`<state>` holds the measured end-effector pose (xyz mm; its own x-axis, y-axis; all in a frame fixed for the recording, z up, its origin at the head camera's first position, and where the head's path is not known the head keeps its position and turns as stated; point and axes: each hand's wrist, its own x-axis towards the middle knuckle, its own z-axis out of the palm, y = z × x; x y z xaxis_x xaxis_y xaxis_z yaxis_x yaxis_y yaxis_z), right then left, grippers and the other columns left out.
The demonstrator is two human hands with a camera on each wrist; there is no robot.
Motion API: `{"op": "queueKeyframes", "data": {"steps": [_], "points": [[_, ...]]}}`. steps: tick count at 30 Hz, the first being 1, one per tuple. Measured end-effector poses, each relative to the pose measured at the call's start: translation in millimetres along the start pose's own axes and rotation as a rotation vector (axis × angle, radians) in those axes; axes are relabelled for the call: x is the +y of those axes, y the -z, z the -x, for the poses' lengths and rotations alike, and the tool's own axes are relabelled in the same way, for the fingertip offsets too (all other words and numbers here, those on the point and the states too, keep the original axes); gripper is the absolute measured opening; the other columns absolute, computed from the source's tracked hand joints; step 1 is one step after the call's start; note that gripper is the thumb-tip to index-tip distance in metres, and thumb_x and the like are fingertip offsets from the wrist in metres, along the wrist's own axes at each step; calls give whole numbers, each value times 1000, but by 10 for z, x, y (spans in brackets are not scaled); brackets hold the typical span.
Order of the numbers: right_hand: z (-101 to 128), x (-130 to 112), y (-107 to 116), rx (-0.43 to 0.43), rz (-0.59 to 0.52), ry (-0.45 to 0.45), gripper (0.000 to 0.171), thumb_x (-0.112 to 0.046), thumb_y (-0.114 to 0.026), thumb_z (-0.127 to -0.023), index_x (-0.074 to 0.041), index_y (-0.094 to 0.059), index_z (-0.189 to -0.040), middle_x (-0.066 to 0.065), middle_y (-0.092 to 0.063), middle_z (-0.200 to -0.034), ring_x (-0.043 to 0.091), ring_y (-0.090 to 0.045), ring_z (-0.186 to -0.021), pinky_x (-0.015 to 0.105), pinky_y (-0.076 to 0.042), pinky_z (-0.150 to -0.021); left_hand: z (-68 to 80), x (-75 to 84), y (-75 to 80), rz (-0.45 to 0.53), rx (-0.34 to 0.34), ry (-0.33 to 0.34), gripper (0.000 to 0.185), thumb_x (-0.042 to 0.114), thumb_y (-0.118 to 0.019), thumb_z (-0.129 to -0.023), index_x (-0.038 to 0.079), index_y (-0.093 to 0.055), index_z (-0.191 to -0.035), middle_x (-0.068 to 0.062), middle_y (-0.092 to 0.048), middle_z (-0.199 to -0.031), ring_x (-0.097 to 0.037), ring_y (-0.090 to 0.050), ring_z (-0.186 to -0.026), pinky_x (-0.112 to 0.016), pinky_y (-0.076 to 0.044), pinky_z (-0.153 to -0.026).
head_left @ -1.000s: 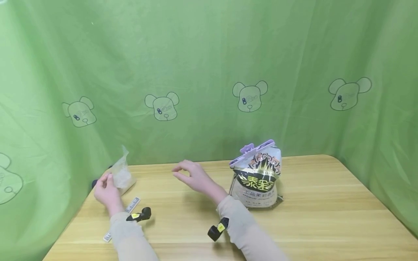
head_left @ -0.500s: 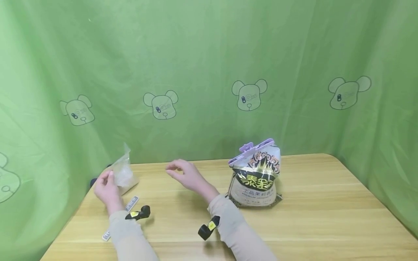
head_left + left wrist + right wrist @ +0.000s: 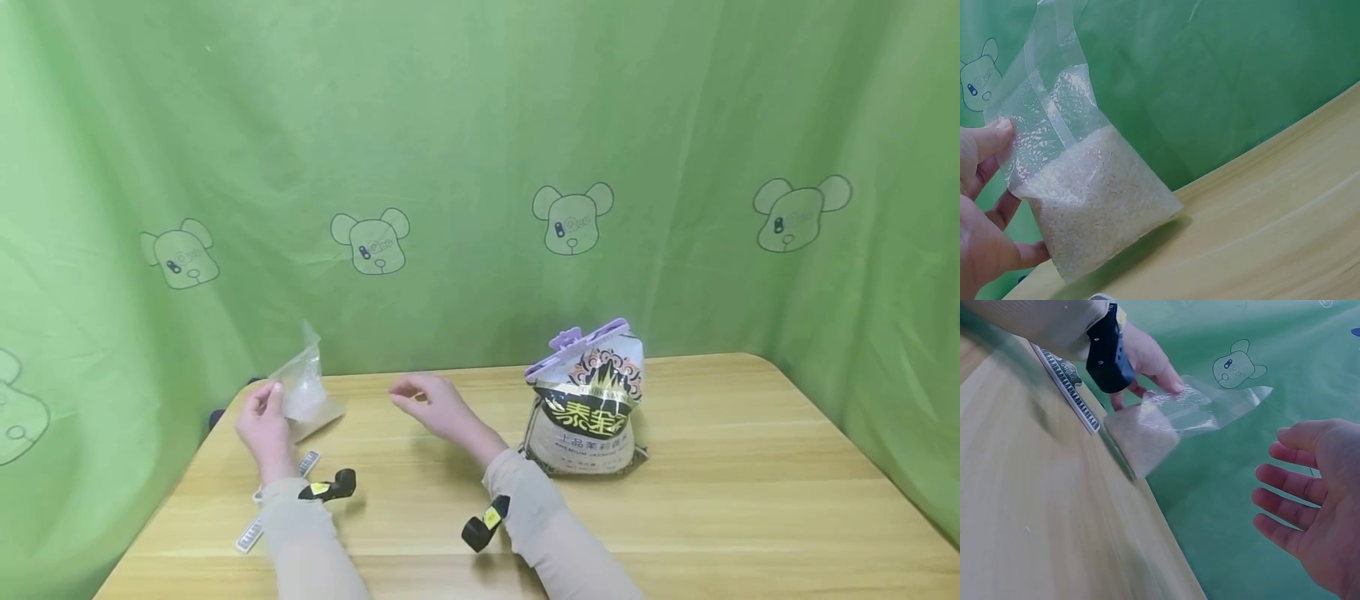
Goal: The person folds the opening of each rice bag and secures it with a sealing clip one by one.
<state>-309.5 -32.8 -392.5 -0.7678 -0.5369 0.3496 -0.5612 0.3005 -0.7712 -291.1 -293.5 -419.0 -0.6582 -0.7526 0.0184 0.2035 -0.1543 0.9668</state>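
Note:
A clear plastic bag partly filled with white rice (image 3: 307, 400) is pinched at its left edge between the thumb and fingers of my left hand (image 3: 264, 423). In the left wrist view the rice bag (image 3: 1100, 200) leans over the tabletop, its limp top standing up; a shadow lies under its lower edge. My right hand (image 3: 441, 407) hovers above the table to the right of that bag, apart from it. Nothing is between its loosely bent fingers in the right wrist view. Right of it stands a large printed jasmine rice bag (image 3: 587, 442), its folded top held by a purple sealing clip (image 3: 581, 350).
A white strip with a dark ladder-like pattern (image 3: 249, 535) lies on the wooden table (image 3: 720, 500), partly under my left forearm. Behind it, a dark object (image 3: 216, 417) shows at the table's left edge. A green curtain (image 3: 465, 125) surrounds the table.
My left hand has moved to the right with the small rice bag. My right hand shifted left, then slightly back right. The large bag stays put.

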Motion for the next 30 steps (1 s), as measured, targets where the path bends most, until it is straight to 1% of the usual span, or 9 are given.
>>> {"op": "queueKeyframes", "data": {"steps": [3,6,9,13,17,23,26,30], "points": [[6,25,-23,-5,-3,-4,28,-21,-58,-97,-3,-64,-117,10,-69,-114,22,-64,-108,34,-53,-96,22,0,-63,17,-19,11,14,21,-67,-92,15,-67,-105,10,-58,-97,-5,-50,-84,-13,-45,-63],[12,57,-57,-13,-17,-12,28,-20,-58,-97,-3,-64,-119,11,-69,-115,22,-64,-108,34,-53,-95,51,4,-114,18,-45,15,15,21,-67,-92,14,-66,-105,8,-57,-97,-6,-48,-77,-14,-42,-57],[18,78,-83,-20,-15,-22,30,-20,-58,-97,-3,-63,-121,12,-68,-119,24,-63,-111,37,-52,-97,71,12,-149,-9,-76,18,16,25,-67,-92,16,-65,-106,8,-57,-99,-6,-48,-78,-16,-43,-60],[26,94,-93,-23,10,-31,35,-22,-58,-97,-4,-59,-127,12,-64,-127,27,-59,-118,42,-50,-101,83,29,-207,-42,-131,27,21,30,-66,-92,17,-64,-108,8,-56,-103,-8,-48,-87,-19,-44,-67],[29,109,-86,-28,24,-39,42,-23,-58,-97,-6,-53,-136,10,-58,-138,30,-54,-126,46,-46,-105,102,52,-298,-43,-187,30,24,29,-66,-92,14,-63,-111,8,-57,-105,-9,-50,-90,-20,-44,-69],[27,127,-67,-22,16,-39,51,-25,-58,-97,-11,-45,-144,9,-48,-148,31,-49,-133,47,-44,-108,153,88,-465,-2,-244,23,17,22,-66,-93,11,-63,-105,7,-59,-102,-9,-52,-90,-20,-47,-64],[33,130,-57,-22,-6,-38,55,-26,-58,-97,-12,-40,-148,10,-43,-152,33,-46,-136,49,-43,-109,182,108,-533,19,-279,22,13,20,-66,-93,12,-64,-102,6,-60,-103,-11,-54,-94,-23,-50,-66],[29,130,-49,-27,-4,-40,60,-28,-58,-97,-14,-34,-151,10,-38,-155,33,-42,-139,48,-41,-111,226,138,-604,38,-324,20,11,18,-65,-93,12,-64,-102,5,-61,-105,-12,-55,-97,-26,-54,-69]]}}
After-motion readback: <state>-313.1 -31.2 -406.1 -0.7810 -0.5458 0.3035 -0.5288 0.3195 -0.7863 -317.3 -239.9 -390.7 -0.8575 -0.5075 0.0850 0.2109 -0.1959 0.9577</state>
